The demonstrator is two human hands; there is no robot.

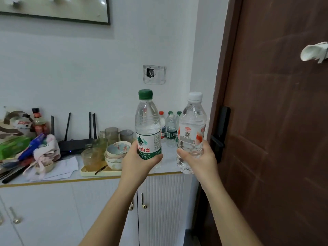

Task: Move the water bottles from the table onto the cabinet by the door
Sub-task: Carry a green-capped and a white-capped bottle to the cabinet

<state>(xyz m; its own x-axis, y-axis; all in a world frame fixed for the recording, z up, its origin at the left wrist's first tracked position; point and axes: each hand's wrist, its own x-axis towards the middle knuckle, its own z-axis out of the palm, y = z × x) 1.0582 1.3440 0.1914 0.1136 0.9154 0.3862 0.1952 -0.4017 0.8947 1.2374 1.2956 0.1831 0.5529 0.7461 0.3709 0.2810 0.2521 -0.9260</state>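
Two bare forearms reach forward from the bottom of the view, each hand carrying a water bottle upright in the air. The left hand (pixel 140 162) wraps its thumb and fingers round the lower part of the green-capped bottle (pixel 148 125), over the green and white label. The right hand (pixel 200 157) grips the white-capped bottle (pixel 192 125) round its lower half, just under the orange-red label, with the bottom of the bottle showing below the thumb. Both bottles look full and stand side by side, near each other but apart.

They are held at the right end of the white cabinet (pixel 163 201), close to the brown door (pixel 275 121) and its black handle (pixel 220 135). Neither bottle rests on the cabinet top. From where I stand it is hard to say whether they are already over the top or just in front of its gold-trimmed edge.

Behind and between the two held bottles, a small cluster of bottles (pixel 170 130) stands on the cabinet top in the back corner by the wall, with red and green caps. Further left on the same top sits a pale yellow tray (pixel 99 173) holding stacked bowls (pixel 115 155) and an amber glass tumbler (pixel 90 157). Behind the tray is a black router (pixel 74 142) with its antennas up. Beyond that lies a heap of packets and cloth.
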